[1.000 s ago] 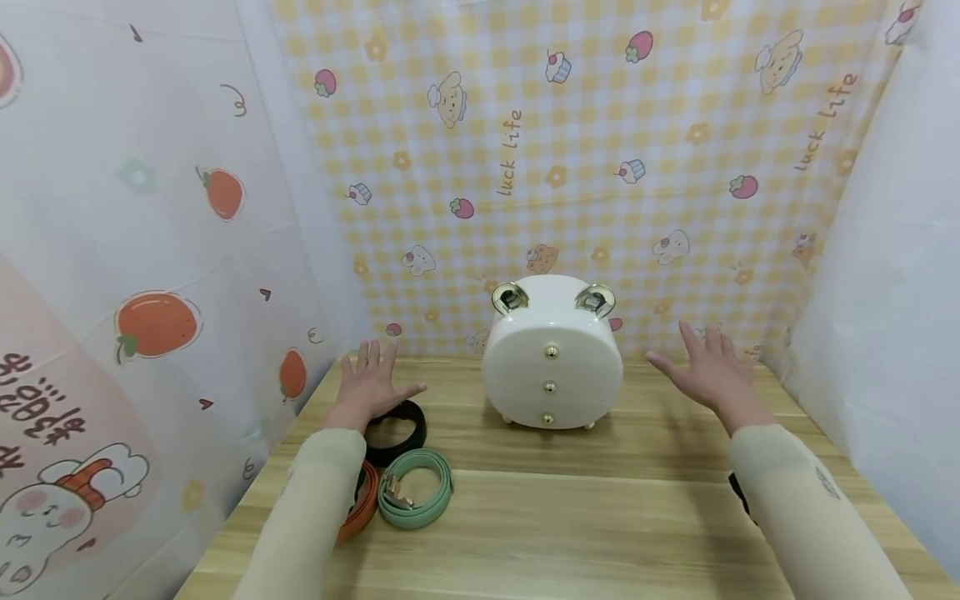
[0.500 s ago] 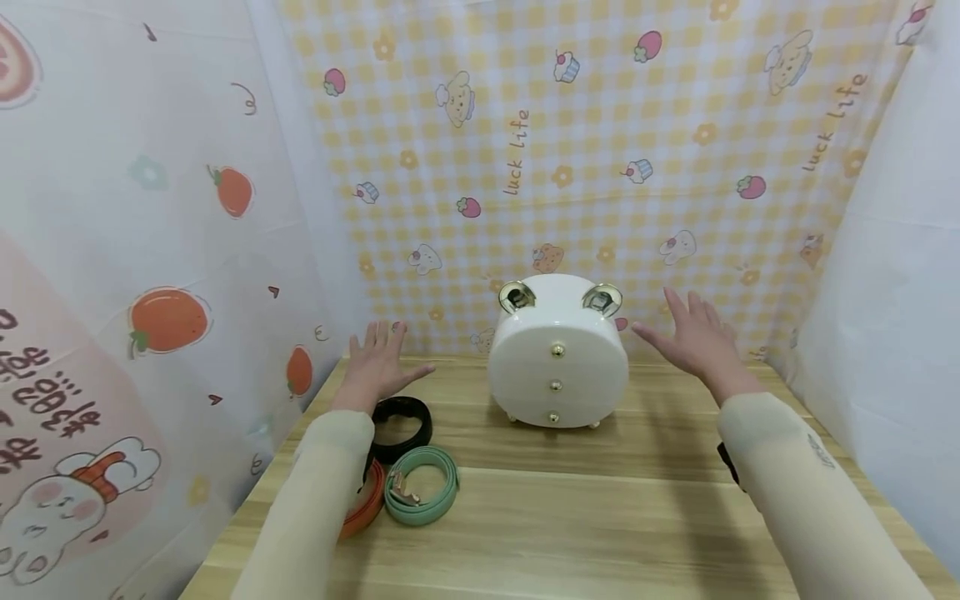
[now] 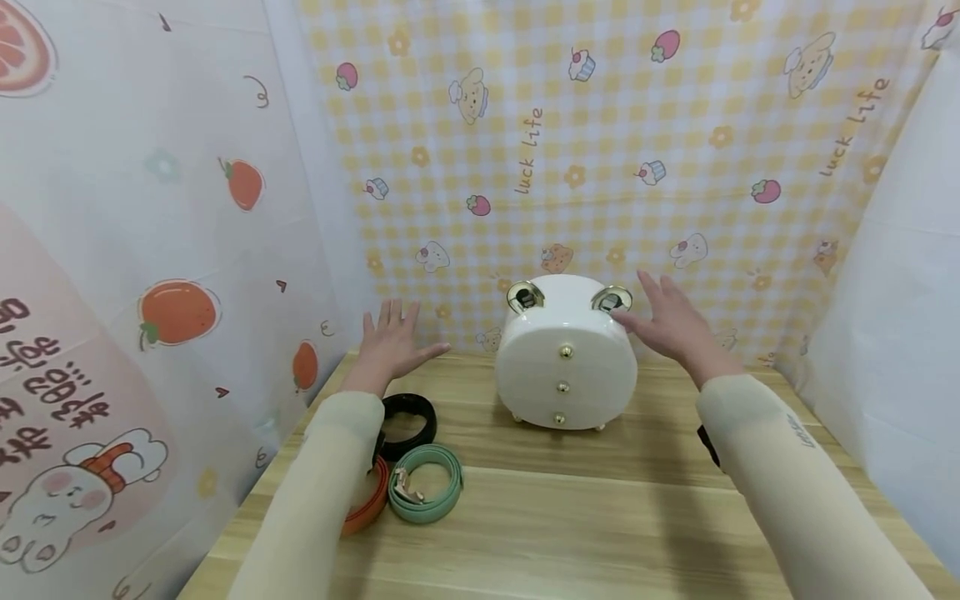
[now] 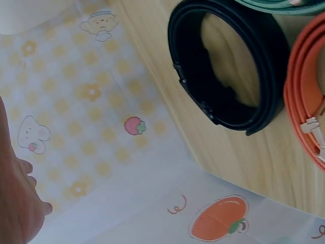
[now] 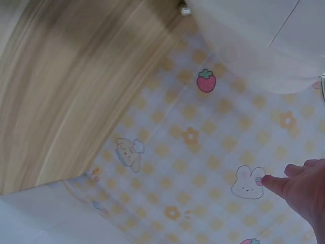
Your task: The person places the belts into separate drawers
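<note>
White, glossy, rounded case stands between left hand and right hand, fingers apart.

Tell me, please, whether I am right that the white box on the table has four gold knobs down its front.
Not quite: the head view shows three gold knobs down the front, not four. The white box does stand on the table.

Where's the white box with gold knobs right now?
In the head view, the white box stands near the back of the wooden table, right of centre, between the left hand and the right hand, before the checked cloth.
</note>
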{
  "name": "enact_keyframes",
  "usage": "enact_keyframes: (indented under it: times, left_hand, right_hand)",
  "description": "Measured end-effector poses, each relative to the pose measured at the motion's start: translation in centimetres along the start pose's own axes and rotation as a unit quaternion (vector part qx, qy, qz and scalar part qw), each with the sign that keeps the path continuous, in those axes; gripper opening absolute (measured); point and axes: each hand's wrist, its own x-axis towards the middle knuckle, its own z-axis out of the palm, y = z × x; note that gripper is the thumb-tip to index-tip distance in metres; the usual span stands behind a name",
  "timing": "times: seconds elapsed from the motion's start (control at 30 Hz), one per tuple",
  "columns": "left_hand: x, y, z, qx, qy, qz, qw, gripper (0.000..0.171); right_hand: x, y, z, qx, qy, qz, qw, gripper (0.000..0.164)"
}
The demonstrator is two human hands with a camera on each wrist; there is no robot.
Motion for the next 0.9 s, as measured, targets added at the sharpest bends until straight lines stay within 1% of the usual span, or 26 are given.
enact_keyframes:
  times: [0.1, 0.27, 0.37, 0.5, 0.63, 0.9]
  left_hand:
    - [0.3, 0.4, -0.5, -0.003, 0.008, 0.005, 0.9999, 0.109]
    - [0.9, 1.7, -1.2, -0.004, 0.019, 0.017, 0.9997, 0.108]
    - [1.2, 2.6, -1.5, -0.004, 0.030, 0.026, 0.9992, 0.108]
    - [1.4, 3.7, -1.9, -0.025, 0.049, 0.035, 0.9979, 0.106]
    - [1.3, 5.0, -2.2, -0.042, 0.063, 0.044, 0.9961, 0.105]
    - [0.5, 8.0, -3.1, -0.065, 0.063, 0.060, 0.9940, 0.105]
  right_hand:
    - [0.3, -0.6, 0.0, 0.014, -0.002, -0.007, 1.000, 0.097]
    - [0.8, -1.2, -0.2, 0.040, 0.001, -0.024, 0.999, 0.092]
    - [1.1, -1.4, -0.1, 0.042, 0.000, -0.037, 0.998, 0.090]
    - [1.5, -1.9, 0.1, 0.042, -0.002, -0.052, 0.998, 0.088]
    - [1.6, -2.3, 0.3, 0.054, -0.002, -0.065, 0.996, 0.085]
    - [1.4, -2.4, 0.8, 0.066, 0.003, -0.089, 0.994, 0.081]
